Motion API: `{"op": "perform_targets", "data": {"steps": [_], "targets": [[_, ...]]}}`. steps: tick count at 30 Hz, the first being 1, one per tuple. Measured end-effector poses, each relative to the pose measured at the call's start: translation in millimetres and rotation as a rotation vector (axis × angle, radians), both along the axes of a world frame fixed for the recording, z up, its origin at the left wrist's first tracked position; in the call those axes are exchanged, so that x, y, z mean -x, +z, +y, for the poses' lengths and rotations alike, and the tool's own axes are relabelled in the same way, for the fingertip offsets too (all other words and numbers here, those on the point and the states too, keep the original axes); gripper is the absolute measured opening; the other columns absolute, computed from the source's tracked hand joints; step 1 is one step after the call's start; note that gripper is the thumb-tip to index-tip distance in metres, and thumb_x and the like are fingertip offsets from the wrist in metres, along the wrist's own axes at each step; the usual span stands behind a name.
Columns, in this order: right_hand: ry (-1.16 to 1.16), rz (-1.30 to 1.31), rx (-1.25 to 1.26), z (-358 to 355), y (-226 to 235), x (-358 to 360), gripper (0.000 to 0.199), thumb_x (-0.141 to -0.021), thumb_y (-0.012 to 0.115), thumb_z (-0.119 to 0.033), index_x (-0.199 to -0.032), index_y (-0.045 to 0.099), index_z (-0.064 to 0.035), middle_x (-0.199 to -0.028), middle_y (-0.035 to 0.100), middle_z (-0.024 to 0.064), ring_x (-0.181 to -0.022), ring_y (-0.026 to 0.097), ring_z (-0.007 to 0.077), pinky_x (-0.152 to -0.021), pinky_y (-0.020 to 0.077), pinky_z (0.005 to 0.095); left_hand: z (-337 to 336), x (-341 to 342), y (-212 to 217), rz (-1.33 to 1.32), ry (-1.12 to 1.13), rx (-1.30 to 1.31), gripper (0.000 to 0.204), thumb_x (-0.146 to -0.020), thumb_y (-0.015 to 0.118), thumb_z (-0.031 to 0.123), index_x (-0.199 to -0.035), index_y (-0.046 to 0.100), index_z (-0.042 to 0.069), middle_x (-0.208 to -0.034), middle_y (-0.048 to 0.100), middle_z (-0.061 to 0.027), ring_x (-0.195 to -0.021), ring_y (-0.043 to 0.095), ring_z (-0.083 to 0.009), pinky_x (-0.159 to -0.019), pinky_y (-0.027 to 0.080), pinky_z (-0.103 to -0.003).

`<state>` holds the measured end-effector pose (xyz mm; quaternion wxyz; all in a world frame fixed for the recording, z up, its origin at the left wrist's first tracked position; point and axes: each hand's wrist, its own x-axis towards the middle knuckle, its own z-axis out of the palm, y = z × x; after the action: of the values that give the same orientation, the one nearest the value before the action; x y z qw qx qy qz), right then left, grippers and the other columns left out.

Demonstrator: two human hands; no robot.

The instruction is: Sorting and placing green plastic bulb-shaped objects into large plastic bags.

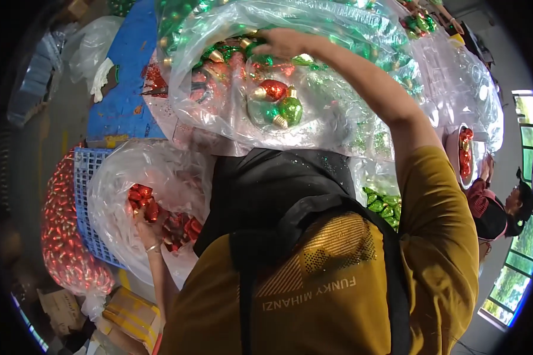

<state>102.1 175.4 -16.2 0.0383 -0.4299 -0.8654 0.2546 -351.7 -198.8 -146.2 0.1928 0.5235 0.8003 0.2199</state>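
Note:
At the far side of the table, my right hand (283, 43) reaches over green bulb-shaped ornaments (260, 60) inside a large transparent plastic bag (337, 112). Its fingers point left and look spread. A red bulb-shaped ornament (273, 90) and a green one (290, 111) lie nearer to me on the plastic, their gold caps showing. Low at the left, my left hand (144, 228) is closed around a few shiny red bulb-shaped ornaments (143, 200). They are over an open plastic bag (115, 177) with more red ornaments (180, 229) in it; some fingers are hidden.
A blue crate (89, 195) surrounds the left bag. Beside it stands a tall sack of red ornaments (65, 231), with cardboard boxes (130, 313) below. Green ornaments (385, 206) sit at my right side. A co-worker (494, 207) is at the far right near a white tub (456, 157).

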Motion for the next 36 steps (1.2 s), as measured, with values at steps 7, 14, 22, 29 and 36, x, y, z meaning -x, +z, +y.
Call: {"op": "perform_targets", "data": {"steps": [7,14,22,29,36], "targets": [[-0.046,-0.02,0.072,-2.2,15.3,-18.4,0.077,-0.074,0.064,-0.058,-0.12,0.053,0.0031,-0.103,0.064,0.0169,-0.089,0.063,0.0264,-0.082,0.0499,0.0371,53.6,-72.4,92.2,-0.311,-0.052,-0.361,0.047,-0.073,0.074,0.001,-0.117,0.054,-0.002,-0.117,0.058,-0.0141,-0.108,0.055,-0.0214,-0.09,0.046,-0.032],[-0.27,0.694,0.121,-164.3,92.6,-90.8,0.064,-0.076,0.072,-0.04,-0.124,0.052,-0.0023,-0.103,0.064,0.0107,-0.096,0.061,0.0201,-0.084,0.0494,0.0334,169.6,-217.1,218.6,-0.392,-0.732,-0.844,0.05,-0.074,0.072,0.001,-0.119,0.051,-0.004,-0.117,0.057,-0.016,-0.105,0.057,-0.0239,-0.091,0.045,-0.034],[-0.572,1.107,0.258,-201.7,67.9,-81.5,0.061,-0.073,0.077,-0.029,-0.12,0.051,-0.0016,-0.104,0.062,0.0089,-0.099,0.058,0.02,-0.084,0.0484,0.0341,242.4,-302.9,224.7,-0.088,-1.197,-0.289,0.032,-0.074,0.073,0.02,-0.099,0.064,0.001,-0.089,0.066,-0.009,-0.079,0.061,-0.0142,-0.072,0.047,-0.026],[-0.491,0.737,0.028,-202.2,79.8,-79.7,0.06,-0.074,0.076,-0.029,-0.119,0.05,0.0007,-0.102,0.063,0.0147,-0.096,0.059,0.0207,-0.081,0.0486,0.0331,281.0,-323.9,230.1,-0.056,-1.235,0.259,0.031,-0.074,0.072,0.022,-0.091,0.064,-0.002,-0.078,0.067,-0.007,-0.069,0.059,-0.013,-0.066,0.046,-0.029],[-0.554,0.783,0.024,-206.7,75.0,-74.5,0.057,-0.072,0.076,-0.031,-0.114,0.053,0.0017,-0.098,0.064,0.0163,-0.09,0.061,0.0202,-0.078,0.0491,0.0332,278.4,-339.4,238.1,0.023,-1.478,0.175,0.031,-0.073,0.069,0.021,-0.093,0.062,-0.002,-0.075,0.065,-0.0127,-0.067,0.059,-0.0219,-0.066,0.047,-0.034]]}}
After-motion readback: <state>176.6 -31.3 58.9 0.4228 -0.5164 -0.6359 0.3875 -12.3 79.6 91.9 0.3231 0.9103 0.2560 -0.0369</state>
